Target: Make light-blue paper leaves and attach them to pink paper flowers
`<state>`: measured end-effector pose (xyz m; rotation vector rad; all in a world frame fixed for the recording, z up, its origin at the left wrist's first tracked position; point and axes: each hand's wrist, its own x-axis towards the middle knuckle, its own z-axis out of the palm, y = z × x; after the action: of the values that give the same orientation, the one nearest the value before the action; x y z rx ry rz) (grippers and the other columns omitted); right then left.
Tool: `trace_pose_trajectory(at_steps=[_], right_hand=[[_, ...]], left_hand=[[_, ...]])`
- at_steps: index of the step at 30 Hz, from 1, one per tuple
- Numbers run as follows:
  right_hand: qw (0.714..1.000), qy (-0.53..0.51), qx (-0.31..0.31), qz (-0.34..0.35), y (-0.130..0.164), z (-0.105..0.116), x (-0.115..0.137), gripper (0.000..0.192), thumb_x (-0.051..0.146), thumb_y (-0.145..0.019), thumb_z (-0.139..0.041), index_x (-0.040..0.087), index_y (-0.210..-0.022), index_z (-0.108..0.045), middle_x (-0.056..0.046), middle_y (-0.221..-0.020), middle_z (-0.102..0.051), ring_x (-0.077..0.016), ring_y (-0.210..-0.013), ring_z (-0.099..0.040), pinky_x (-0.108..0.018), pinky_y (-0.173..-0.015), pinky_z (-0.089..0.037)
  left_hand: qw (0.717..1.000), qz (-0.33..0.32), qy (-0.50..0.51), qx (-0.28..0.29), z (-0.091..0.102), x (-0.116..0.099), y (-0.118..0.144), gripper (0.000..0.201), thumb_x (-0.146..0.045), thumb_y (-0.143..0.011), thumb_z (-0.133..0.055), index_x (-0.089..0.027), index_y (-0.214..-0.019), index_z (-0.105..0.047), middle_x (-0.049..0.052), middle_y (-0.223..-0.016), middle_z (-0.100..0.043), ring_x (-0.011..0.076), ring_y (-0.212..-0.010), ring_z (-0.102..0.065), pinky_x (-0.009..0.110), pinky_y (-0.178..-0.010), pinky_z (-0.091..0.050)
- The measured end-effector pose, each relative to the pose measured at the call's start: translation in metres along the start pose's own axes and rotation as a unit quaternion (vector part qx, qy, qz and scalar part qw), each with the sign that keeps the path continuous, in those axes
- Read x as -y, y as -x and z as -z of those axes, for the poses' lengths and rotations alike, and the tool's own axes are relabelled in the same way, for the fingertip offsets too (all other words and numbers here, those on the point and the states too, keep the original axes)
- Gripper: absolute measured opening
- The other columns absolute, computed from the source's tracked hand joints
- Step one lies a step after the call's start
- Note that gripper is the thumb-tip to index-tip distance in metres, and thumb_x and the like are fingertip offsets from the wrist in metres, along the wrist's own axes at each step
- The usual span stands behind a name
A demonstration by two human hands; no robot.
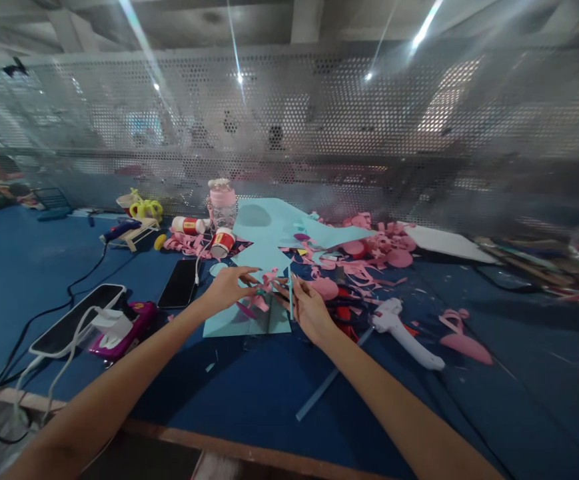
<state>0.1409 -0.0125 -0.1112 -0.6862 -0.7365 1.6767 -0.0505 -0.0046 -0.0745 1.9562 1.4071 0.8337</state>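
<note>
Both hands meet on a small pink paper piece at desk centre.

Your left hand (229,288) and right hand (308,308) converge over the light blue sheet (249,321) on the blue desk (249,400). The pink paper piece (268,283) sits between the 2 sets of fingertips, right of the left hand, left of the right. Left grip: fingers pinched on its near-left edge. Right grip: fingers partly closed, touching the piece and a thin pale blue strip (290,297) that stands upright, long axis near-to-far. Both hands look equally near. White glue gun (404,332) lies right; black phone (179,283) left.
</note>
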Motion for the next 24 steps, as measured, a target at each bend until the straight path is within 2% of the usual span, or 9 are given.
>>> trace_pose_trajectory(at_steps=[3, 5, 8, 10, 14, 18, 21, 24], right_hand=[[1.000, 0.001, 0.002, -0.012, -0.001, 0.000, -0.001, 0.031, 0.034, -0.052, -0.079, 0.022, -0.069, -0.056, 0.002, -0.080, -0.069, -0.0187, -0.091, -0.064, -0.029, -0.073, -0.053], [1.000, -0.005, 0.007, -0.009, -0.001, 0.000, -0.001, 0.030, 0.033, -0.052, -0.079, 0.022, -0.069, -0.057, 0.003, -0.080, -0.069, -0.0183, -0.091, -0.064, -0.030, -0.075, -0.053], [1.000, -0.017, 0.022, -0.002, 0.000, -0.001, -0.001, 0.028, 0.032, -0.055, -0.078, 0.022, -0.071, -0.058, 0.003, -0.083, -0.069, -0.0181, -0.092, -0.063, -0.030, -0.076, -0.053], [0.999, -0.018, 0.028, 0.000, 0.001, -0.001, 0.000, 0.026, 0.032, -0.057, -0.077, 0.022, -0.073, -0.058, 0.002, -0.083, -0.069, -0.0178, -0.093, -0.063, -0.029, -0.075, -0.054], [0.999, -0.011, 0.033, 0.000, 0.004, -0.004, 0.003, 0.026, 0.032, -0.057, -0.076, 0.023, -0.075, -0.060, 0.002, -0.081, -0.069, -0.0174, -0.092, -0.063, -0.027, -0.072, -0.054], [0.999, -0.003, 0.047, 0.007, 0.008, -0.007, 0.007, 0.024, 0.034, -0.059, -0.075, 0.023, -0.076, -0.061, 0.001, -0.084, -0.069, -0.0180, -0.092, -0.063, -0.029, -0.075, -0.053], [0.999, 0.003, 0.049, 0.014, 0.008, -0.007, 0.009, 0.023, 0.034, -0.061, -0.073, 0.024, -0.078, -0.062, 0.001, -0.087, -0.069, -0.0184, -0.093, -0.063, -0.030, -0.075, -0.053], [0.999, 0.001, 0.027, 0.026, 0.004, -0.004, 0.009, 0.027, 0.035, -0.055, -0.077, 0.024, -0.075, -0.062, 0.001, -0.082, -0.069, -0.0191, -0.090, -0.064, -0.030, -0.073, -0.054]], left_hand=[[0.999, -0.006, 0.008, 0.030, -0.003, 0.009, -0.003, 0.041, -0.031, -0.064, -0.065, -0.016, -0.103, -0.063, 0.009, -0.100, -0.066, 0.0225, -0.091, -0.061, 0.028, -0.074, -0.047], [0.996, 0.010, 0.056, 0.065, -0.008, 0.014, -0.004, 0.044, -0.031, -0.067, -0.062, -0.015, -0.108, -0.059, 0.010, -0.106, -0.063, 0.0215, -0.092, -0.059, 0.027, -0.070, -0.047], [0.986, 0.021, 0.125, 0.110, -0.018, 0.017, -0.001, 0.049, -0.030, -0.071, -0.057, -0.012, -0.117, -0.051, 0.010, -0.099, -0.064, 0.0183, -0.086, -0.059, 0.025, -0.066, -0.046], [0.980, 0.009, 0.158, 0.120, -0.024, 0.017, 0.002, 0.046, -0.029, -0.073, -0.056, -0.011, -0.115, -0.052, 0.009, -0.093, -0.064, 0.0159, -0.080, -0.059, 0.024, -0.065, -0.045], [0.982, -0.002, 0.169, 0.086, -0.033, 0.014, 0.009, 0.036, -0.029, -0.073, -0.055, -0.011, -0.103, -0.057, 0.004, -0.077, -0.063, 0.0128, -0.066, -0.057, 0.021, -0.056, -0.042], [0.985, 0.013, 0.164, 0.042, -0.032, 0.008, 0.013, 0.036, -0.030, -0.071, -0.058, -0.012, -0.102, -0.059, 0.003, -0.076, -0.063, 0.0141, -0.067, -0.058, 0.022, -0.056, -0.043], [0.977, 0.036, 0.205, 0.043, -0.028, 0.003, 0.013, 0.039, -0.029, -0.068, -0.062, -0.013, -0.103, -0.058, 0.003, -0.076, -0.065, 0.0143, -0.067, -0.060, 0.023, -0.058, -0.045], [0.960, 0.066, 0.269, 0.046, -0.027, 0.001, 0.011, 0.043, -0.029, -0.064, -0.067, -0.012, -0.102, -0.057, 0.004, -0.076, -0.066, 0.0135, -0.066, -0.061, 0.024, -0.061, -0.048]])
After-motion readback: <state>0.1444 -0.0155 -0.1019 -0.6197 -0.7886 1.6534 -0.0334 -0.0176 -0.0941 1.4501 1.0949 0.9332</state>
